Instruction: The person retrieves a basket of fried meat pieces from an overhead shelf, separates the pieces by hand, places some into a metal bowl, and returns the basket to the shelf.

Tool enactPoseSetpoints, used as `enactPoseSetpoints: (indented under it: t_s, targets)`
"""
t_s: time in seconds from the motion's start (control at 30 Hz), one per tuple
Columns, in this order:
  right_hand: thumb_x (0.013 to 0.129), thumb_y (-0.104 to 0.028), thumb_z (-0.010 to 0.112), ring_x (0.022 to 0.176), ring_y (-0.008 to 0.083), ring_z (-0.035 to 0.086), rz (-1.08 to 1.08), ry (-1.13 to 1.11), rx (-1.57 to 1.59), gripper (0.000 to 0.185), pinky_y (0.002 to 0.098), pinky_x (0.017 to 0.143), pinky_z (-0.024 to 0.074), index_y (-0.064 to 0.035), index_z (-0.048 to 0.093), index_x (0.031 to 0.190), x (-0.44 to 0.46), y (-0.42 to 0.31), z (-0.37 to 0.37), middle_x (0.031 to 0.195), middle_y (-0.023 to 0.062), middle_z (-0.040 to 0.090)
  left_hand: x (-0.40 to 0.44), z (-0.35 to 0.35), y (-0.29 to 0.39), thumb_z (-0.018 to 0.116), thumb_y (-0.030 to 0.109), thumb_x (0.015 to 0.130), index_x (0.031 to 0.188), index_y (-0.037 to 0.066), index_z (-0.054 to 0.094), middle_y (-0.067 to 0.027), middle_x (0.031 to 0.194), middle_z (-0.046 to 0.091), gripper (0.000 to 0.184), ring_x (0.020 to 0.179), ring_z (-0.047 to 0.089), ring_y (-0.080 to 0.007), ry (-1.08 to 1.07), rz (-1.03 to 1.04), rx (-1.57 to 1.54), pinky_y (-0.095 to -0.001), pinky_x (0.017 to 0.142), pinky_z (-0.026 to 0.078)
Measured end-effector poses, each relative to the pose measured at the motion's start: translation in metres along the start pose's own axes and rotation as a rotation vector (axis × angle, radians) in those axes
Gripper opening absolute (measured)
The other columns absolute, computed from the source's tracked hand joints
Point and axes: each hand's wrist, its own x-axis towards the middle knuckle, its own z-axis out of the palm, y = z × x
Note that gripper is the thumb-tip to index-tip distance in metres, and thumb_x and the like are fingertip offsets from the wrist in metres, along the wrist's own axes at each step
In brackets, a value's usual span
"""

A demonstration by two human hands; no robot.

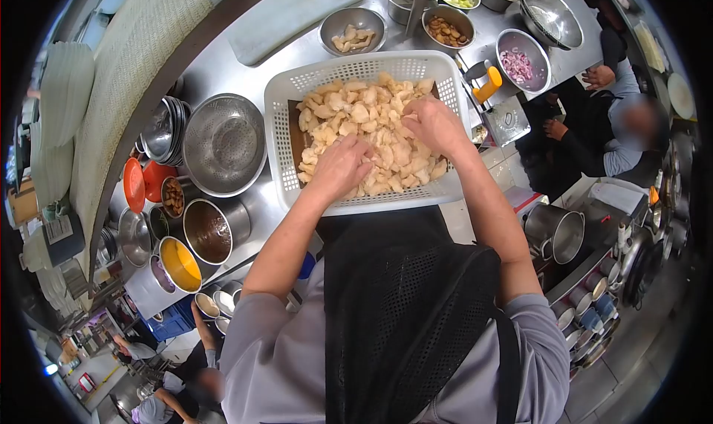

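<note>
A white perforated plastic basket (278, 141) stands on the steel counter in front of me, holding many pale, battered-looking food pieces (364, 112). Over the lower left part of the pieces is my left hand (343, 167), its fingers curled down among them. My right hand (437, 127) is at the right side of the heap, fingers bent and pressed together against the pieces. Whatever lies between the fingers of either hand is hidden. Brown lining shows at the basket's inner left edge.
A steel colander (224, 145) and a pot of dark sauce (217, 231) stand left of the basket. Behind it are a cutting board (293, 19) and a bowl of pale pieces (353, 31). A bowl of chopped onion (523, 60) and a person (594, 127) are at right.
</note>
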Motion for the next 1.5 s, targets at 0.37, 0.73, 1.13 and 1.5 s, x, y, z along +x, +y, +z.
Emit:
enactPoseSetpoints:
  t_s: [0.37,0.73,1.13,1.5]
  targets:
    - [0.094,-0.016,0.066,0.100,0.0400,0.069,0.021,0.051,0.117,0.020,0.0485,0.089,0.0547,-0.0034,0.073,0.108,-0.018,0.000,0.009,0.102,0.0206,0.072,-0.012,-0.043,-0.019,0.071,0.023,0.099,0.118,0.002,0.069,-0.0074,0.105,0.072,0.028,0.096,0.068,-0.0190,0.085,-0.175,-0.432,-0.0313,0.089,0.052]
    - [0.100,-0.009,0.057,0.084,0.0130,0.072,0.289,-0.034,0.804,0.028,0.0295,0.074,0.0576,0.0018,0.066,0.125,-0.025,0.007,0.004,0.097,0.0116,0.075,-0.001,-0.025,-0.043,0.061,0.021,0.107,0.127,0.004,0.059,-0.0030,0.104,0.064,0.027,0.098,0.072,-0.0183,0.121,-0.427,-1.551,-0.0215,0.068,0.053]
    - [0.102,-0.012,0.062,0.090,0.0146,0.068,0.312,-0.023,0.936,0.028,0.0295,0.081,0.0574,0.0027,0.066,0.125,-0.024,0.010,0.018,0.104,0.0093,0.073,0.009,-0.025,-0.052,0.061,0.014,0.106,0.128,0.002,0.053,-0.0092,0.120,0.061,0.027,0.112,0.070,-0.0331,0.201,-0.360,-1.800,-0.0387,0.097,0.059]
    - [0.097,-0.024,0.068,0.108,0.0266,0.071,0.093,0.355,0.706,0.050,0.0363,0.093,0.0560,0.0051,0.060,0.136,0.090,-0.045,-0.037,0.116,0.0206,0.073,0.119,-0.111,-0.034,0.065,0.027,0.102,0.141,-0.004,0.052,-0.0158,0.136,0.062,0.051,0.122,0.062,-0.0290,0.545,-0.399,-1.043,-0.0399,0.107,0.047]
